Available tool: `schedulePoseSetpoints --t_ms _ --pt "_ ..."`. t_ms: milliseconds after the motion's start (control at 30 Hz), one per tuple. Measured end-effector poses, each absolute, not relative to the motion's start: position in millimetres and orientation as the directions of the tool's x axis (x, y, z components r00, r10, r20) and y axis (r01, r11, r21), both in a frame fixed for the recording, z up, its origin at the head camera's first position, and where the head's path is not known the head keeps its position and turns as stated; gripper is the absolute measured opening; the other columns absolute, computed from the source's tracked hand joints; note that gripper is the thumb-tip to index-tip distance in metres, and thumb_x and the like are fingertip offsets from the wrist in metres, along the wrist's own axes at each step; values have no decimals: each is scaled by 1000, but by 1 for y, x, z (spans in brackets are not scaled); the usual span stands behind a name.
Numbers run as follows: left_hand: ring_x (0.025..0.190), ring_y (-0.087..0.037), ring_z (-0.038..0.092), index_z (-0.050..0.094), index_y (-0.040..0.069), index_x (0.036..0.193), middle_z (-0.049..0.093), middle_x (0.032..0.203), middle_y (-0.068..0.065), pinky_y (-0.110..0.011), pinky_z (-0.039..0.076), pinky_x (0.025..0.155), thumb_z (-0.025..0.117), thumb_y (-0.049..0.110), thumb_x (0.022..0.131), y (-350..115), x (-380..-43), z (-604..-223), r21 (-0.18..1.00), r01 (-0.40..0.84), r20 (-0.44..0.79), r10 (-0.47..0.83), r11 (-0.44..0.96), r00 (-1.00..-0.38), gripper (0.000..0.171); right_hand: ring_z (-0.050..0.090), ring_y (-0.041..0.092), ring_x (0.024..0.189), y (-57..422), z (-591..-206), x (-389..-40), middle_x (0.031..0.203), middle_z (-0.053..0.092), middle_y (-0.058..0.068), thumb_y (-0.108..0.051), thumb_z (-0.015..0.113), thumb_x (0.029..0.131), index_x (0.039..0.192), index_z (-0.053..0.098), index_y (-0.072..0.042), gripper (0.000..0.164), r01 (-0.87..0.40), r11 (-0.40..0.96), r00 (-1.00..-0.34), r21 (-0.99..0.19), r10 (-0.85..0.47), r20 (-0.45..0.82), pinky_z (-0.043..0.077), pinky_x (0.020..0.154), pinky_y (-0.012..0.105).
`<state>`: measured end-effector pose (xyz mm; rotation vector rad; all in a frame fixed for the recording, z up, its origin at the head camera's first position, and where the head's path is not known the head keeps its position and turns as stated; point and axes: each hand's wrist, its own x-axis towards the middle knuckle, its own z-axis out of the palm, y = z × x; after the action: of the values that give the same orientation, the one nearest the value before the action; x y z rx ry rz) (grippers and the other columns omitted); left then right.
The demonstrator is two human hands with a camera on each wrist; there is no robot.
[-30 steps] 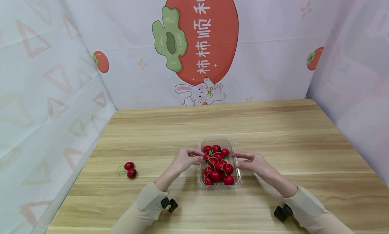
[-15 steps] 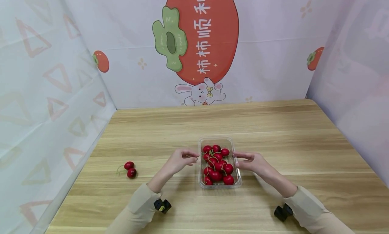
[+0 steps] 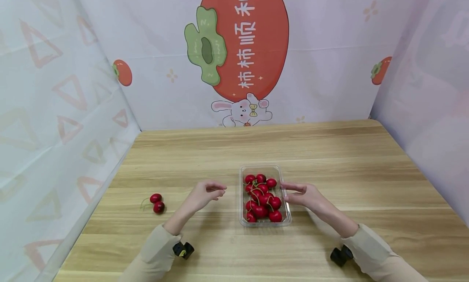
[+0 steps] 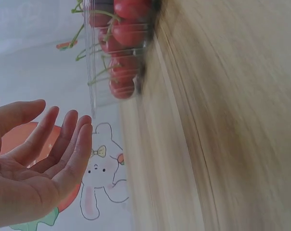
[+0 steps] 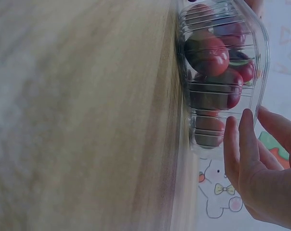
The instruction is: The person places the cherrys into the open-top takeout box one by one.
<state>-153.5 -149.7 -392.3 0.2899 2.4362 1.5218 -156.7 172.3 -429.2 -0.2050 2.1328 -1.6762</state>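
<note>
A clear plastic box (image 3: 265,224) with red cherries (image 3: 260,211) and their green stems inside stands on the table. My right hand (image 3: 305,195) is at the box's right side; in the right wrist view its fingertips (image 5: 246,120) rest against the ribbed wall, the thumb by the rim. My left hand (image 3: 202,195) hovers left of the box, apart from it, its fingers (image 4: 80,144) loosely bent and nothing between them. Further left, two cherries (image 3: 158,208) with thin stems lie together on the wood.
The wooden table (image 3: 205,151) runs back to a white cloth backdrop (image 3: 157,99) printed with persimmons and a rabbit. White cloth walls (image 3: 47,111) flank it on the left and right.
My left hand has drawn away from the box's left rim, moving left toward the two loose cherries. The right hand and the box have stayed put.
</note>
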Motion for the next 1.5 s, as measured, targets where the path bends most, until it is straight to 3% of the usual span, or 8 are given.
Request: schedulePoseSetpoints --t_ms 400,733,1033,1500 --pt "84 -17 59 61 -6 101 60 102 -18 -34 51 71 57 11 85 -180 -141 -395 872 31 -99 240 488 -966 23 51 21 109 172 -428 -156 128 47 13 -23 66 79 125 49 -2 53 132 266 -904 -955 -362 -226 37 95 41" --pt "86 -28 59 62 -1 103 62 99 -12 -36 50 73 58 15 85 -205 -130 -397 845 -10 -115 164 535 -980 24 55 20 105 170 -427 -156 128 47 14 -20 65 80 125 48 1 52 124 254 -903 -959 -372 -215 37 95 41" --pt "89 -21 59 62 -1 102 62 101 -14 -24 48 72 60 10 84 -224 -118 -395 810 77 -3 136 582 -991 21 55 21 105 171 -426 -155 129 46 14 -20 65 80 125 47 0 53 127 249 -901 -960 -376 -216 36 95 42" --pt "80 -18 59 62 1 101 62 94 -11 -24 50 64 60 6 83 -257 -104 -394 721 147 156 48 677 -987 19 55 21 103 171 -426 -154 130 44 16 -20 65 80 127 46 1 54 135 245 -901 -960 -373 -222 38 94 41"
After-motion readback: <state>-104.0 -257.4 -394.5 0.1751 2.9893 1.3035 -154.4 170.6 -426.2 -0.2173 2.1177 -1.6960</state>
